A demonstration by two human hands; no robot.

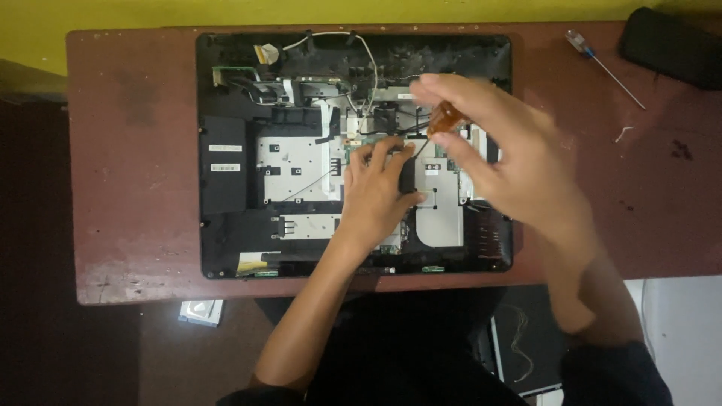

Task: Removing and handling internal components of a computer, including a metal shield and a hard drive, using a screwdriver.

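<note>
My right hand (511, 162) pinches the amber-handled screwdriver (442, 120) above the opened laptop chassis (226, 150), left hand (376, 192) spread flat just below its tip; I'd keep the shaft upright, seat it squarely, press before turning.

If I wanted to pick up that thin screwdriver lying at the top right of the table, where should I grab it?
Probably by the small blue-and-clear handle of the thin screwdriver, coming straight down from above. It lies flat on the bare table, handle toward the far edge, thin shaft pointing down-right. The handle is its thickest part; the shaft is too slim to pinch easily. Nothing crowds it except the black case beside it.
</note>
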